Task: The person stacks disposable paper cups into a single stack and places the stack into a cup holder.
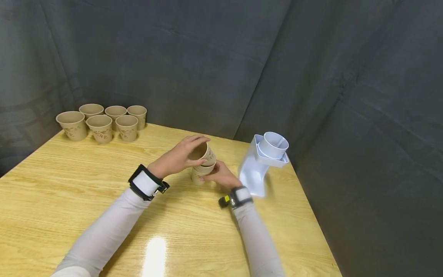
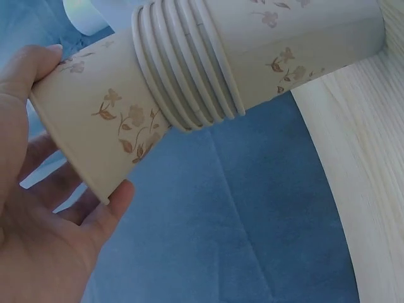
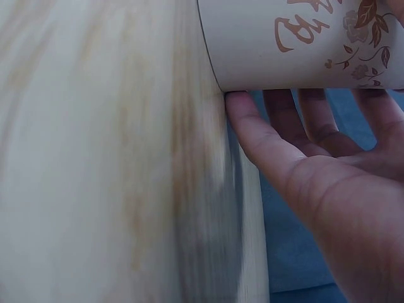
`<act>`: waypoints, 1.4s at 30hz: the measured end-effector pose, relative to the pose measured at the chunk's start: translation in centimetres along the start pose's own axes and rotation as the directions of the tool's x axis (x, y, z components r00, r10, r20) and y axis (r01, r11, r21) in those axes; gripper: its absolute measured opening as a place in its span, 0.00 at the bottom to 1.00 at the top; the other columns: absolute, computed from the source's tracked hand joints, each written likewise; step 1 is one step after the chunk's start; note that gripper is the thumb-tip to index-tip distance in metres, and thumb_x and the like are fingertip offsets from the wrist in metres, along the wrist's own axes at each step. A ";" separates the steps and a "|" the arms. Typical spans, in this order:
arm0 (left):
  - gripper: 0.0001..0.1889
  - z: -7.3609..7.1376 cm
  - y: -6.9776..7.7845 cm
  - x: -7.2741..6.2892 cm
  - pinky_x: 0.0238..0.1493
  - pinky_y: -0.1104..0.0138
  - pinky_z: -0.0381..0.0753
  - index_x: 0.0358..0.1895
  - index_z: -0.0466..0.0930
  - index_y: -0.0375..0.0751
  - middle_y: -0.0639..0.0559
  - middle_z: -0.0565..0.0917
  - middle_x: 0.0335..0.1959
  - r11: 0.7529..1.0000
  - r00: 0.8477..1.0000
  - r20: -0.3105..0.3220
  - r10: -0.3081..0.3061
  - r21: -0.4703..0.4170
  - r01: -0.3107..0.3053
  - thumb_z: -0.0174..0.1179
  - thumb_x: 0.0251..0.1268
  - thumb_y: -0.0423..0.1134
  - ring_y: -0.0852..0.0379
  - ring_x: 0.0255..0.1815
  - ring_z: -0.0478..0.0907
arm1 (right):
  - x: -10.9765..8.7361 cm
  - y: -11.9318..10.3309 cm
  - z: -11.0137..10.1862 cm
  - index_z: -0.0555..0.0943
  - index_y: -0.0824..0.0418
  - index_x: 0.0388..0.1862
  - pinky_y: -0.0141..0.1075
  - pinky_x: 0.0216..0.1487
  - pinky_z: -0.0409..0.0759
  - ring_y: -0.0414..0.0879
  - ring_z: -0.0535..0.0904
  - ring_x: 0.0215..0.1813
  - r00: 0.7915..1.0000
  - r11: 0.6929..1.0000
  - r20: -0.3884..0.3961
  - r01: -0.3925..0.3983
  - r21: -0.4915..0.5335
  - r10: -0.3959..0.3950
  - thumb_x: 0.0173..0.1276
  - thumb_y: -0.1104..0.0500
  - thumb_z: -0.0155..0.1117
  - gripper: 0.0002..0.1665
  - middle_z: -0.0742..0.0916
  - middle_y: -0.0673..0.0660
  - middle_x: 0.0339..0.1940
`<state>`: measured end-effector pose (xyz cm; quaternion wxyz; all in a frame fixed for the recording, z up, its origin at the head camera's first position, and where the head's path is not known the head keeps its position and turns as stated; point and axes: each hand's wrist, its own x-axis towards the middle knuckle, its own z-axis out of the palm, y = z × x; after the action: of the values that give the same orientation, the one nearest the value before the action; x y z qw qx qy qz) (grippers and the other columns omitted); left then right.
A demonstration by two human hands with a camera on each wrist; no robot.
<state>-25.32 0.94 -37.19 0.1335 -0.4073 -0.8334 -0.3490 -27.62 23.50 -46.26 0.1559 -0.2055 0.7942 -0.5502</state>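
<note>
Near the middle of the table, my left hand (image 1: 178, 157) grips the top paper cup (image 1: 209, 157) at its rim, thumb on one side and fingers on the other. That cup tilts in the mouth of a stack of nested paper cups (image 1: 198, 177). Several stacked rims (image 2: 189, 63) show below it in the left wrist view. My right hand (image 1: 223, 176) holds the stack low on its side, thumb and fingers around it. Brown flowers and lettering decorate the stack's wall (image 3: 315, 47) in the right wrist view, its base at the wooden surface.
Several separate paper cups (image 1: 99, 129) stand upright in two rows at the table's back left. A white plastic stand (image 1: 254, 173) with a round white cup-like piece (image 1: 273, 145) on top stands right of my right hand. Dark curtains (image 1: 180, 65) hang behind the wooden table (image 1: 166, 231).
</note>
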 end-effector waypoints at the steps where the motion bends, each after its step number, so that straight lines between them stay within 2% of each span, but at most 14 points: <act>1: 0.34 0.0 0.1 0.0 0.68 0.52 0.67 0.70 0.64 0.42 0.44 0.69 0.68 1.000 1.000 0.001 -0.001 0.006 0.001 0.65 0.62 0.45 0.46 0.68 0.65 | 0.0 -0.1 0.0 0.75 0.56 0.60 0.42 0.60 0.77 0.49 0.81 0.56 1.000 1.000 0.000 -0.002 0.002 0.002 0.54 0.60 0.76 0.33 0.84 0.57 0.55; 8: 0.36 0.6 0.3 0.2 0.68 0.53 0.67 0.72 0.62 0.44 0.44 0.67 0.69 0.999 1.000 0.005 -0.024 0.039 0.024 0.65 0.62 0.46 0.45 0.70 0.63 | -0.1 -0.4 -0.1 0.75 0.57 0.60 0.42 0.60 0.77 0.49 0.81 0.56 1.000 1.000 0.004 -0.011 0.000 0.011 0.54 0.61 0.75 0.33 0.84 0.57 0.55; 15: 0.34 2.6 0.4 0.4 0.64 0.53 0.73 0.71 0.62 0.39 0.38 0.66 0.69 0.995 0.999 0.048 0.014 0.098 -0.019 0.63 0.64 0.44 0.42 0.69 0.62 | -0.1 -0.1 -0.1 0.74 0.51 0.62 0.42 0.60 0.76 0.47 0.80 0.56 1.000 0.999 0.016 0.010 -0.035 -0.010 0.55 0.57 0.75 0.35 0.83 0.51 0.57; 17: 0.33 3.3 0.3 0.4 0.63 0.53 0.73 0.71 0.63 0.37 0.37 0.67 0.68 0.992 0.997 0.075 -0.008 0.126 -0.001 0.61 0.66 0.45 0.41 0.68 0.63 | -0.1 0.0 0.0 0.74 0.50 0.62 0.41 0.59 0.77 0.46 0.80 0.56 1.000 0.999 0.015 0.011 -0.043 -0.010 0.54 0.56 0.76 0.35 0.83 0.50 0.57; 23: 0.33 5.0 -0.6 0.0 0.68 0.53 0.68 0.71 0.62 0.36 0.35 0.65 0.69 0.977 0.980 0.151 -0.129 0.187 0.100 0.50 0.72 0.56 0.40 0.69 0.62 | 0.1 0.0 0.2 0.78 0.53 0.56 0.39 0.55 0.79 0.46 0.82 0.50 0.999 0.999 0.047 0.012 -0.047 -0.010 0.56 0.56 0.75 0.28 0.86 0.52 0.51; 31: 0.33 5.6 -1.0 0.3 0.67 0.53 0.69 0.70 0.63 0.36 0.39 0.67 0.67 0.979 0.987 0.095 -0.128 0.170 0.111 0.49 0.72 0.56 0.41 0.66 0.64 | 0.3 -0.4 -0.3 0.78 0.59 0.55 0.38 0.53 0.80 0.44 0.82 0.48 0.999 1.000 0.046 -0.020 -0.008 0.020 0.57 0.65 0.71 0.25 0.86 0.53 0.49; 35: 0.33 5.6 -1.1 0.6 0.67 0.54 0.69 0.71 0.63 0.38 0.40 0.67 0.68 0.982 0.985 0.099 -0.144 0.140 0.129 0.49 0.71 0.57 0.43 0.67 0.63 | -0.4 -2.2 -0.3 0.78 0.60 0.54 0.37 0.52 0.80 0.44 0.82 0.45 0.998 1.000 0.059 -0.028 -0.015 0.029 0.57 0.66 0.71 0.24 0.86 0.53 0.46; 38: 0.34 5.3 -1.3 0.6 0.69 0.54 0.67 0.71 0.62 0.40 0.42 0.66 0.69 0.987 0.980 0.128 -0.155 0.066 0.147 0.49 0.71 0.59 0.44 0.69 0.62 | -0.4 -2.1 -0.2 0.80 0.59 0.50 0.38 0.51 0.80 0.45 0.82 0.45 0.999 0.999 0.044 -0.013 -0.045 0.015 0.57 0.62 0.73 0.21 0.87 0.53 0.44; 42: 0.32 4.1 -2.3 0.3 0.69 0.53 0.66 0.71 0.64 0.44 0.46 0.68 0.69 0.984 0.972 0.170 -0.159 -0.058 0.171 0.43 0.72 0.61 0.48 0.71 0.63 | 0.2 -0.4 0.1 0.78 0.55 0.55 0.40 0.55 0.79 0.46 0.82 0.50 1.000 0.997 0.022 -0.002 -0.076 0.004 0.55 0.59 0.74 0.27 0.86 0.54 0.50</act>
<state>-27.07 3.02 -41.08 0.0198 -0.3684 -0.8595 -0.3538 -27.68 23.24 -45.93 0.1576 -0.2163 0.8130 -0.5171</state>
